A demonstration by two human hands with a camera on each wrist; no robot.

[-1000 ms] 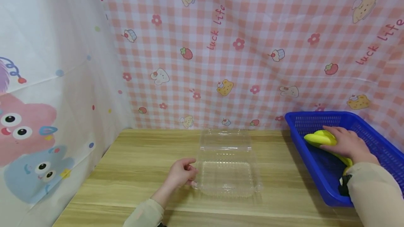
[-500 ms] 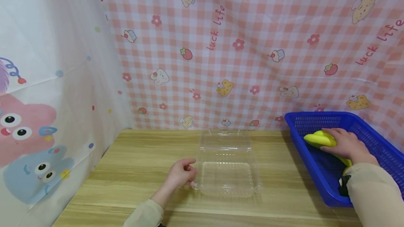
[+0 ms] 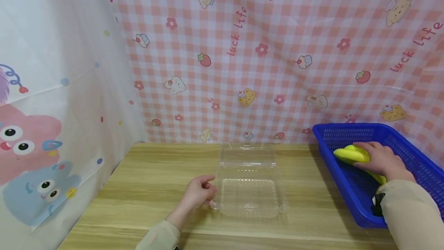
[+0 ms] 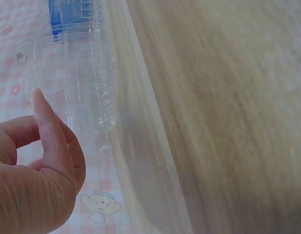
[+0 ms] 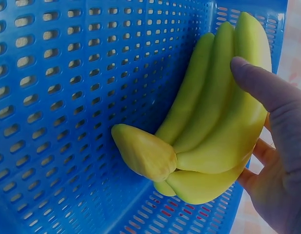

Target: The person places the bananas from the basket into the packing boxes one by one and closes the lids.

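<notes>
My right hand (image 3: 383, 160) grips a bunch of yellow bananas (image 3: 349, 153) inside the blue basket (image 3: 336, 178). In the right wrist view the thumb (image 5: 260, 80) lies on the near banana and other fingers reach behind the bunch (image 5: 213, 102); its thick stalk end (image 5: 145, 152) points toward the basket wall. At the left side of a clear plastic clamshell box (image 3: 249, 171), my left hand (image 3: 199, 191) has loosely bent fingers, fingertips right at the rim. The box lies with its lid folded back. In the left wrist view one finger (image 4: 51, 131) extends toward the clear plastic (image 4: 77, 78).
The wooden table (image 3: 156, 173) ends at a pink checked cloth (image 3: 222, 68) behind. A white cartoon-print cloth (image 3: 79, 88) hangs on the left. The perforated basket wall (image 5: 52, 97) rises close beside the bananas.
</notes>
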